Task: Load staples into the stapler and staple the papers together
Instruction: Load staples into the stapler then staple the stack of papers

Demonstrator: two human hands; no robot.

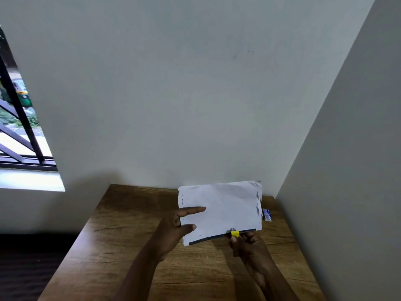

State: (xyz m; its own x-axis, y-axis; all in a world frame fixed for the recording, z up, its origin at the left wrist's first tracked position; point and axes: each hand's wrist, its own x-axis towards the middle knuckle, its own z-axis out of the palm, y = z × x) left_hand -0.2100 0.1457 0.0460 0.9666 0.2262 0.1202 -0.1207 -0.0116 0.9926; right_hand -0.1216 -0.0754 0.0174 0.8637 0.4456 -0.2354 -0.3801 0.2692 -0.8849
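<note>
My left hand [180, 227] grips the left edge of the papers [221, 210], thumb and forefinger on top, holding the stack raised above the wooden table [121, 246]. My right hand [247, 246] is clenched around the yellow stapler [235, 233], mostly hidden, at the stack's lower edge. A small staple box [267, 214] lies on the table just right of the papers.

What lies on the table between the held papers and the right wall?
In the head view, a small blue box lies on the table there, just right of the papers; the rest is bare wood.
</note>
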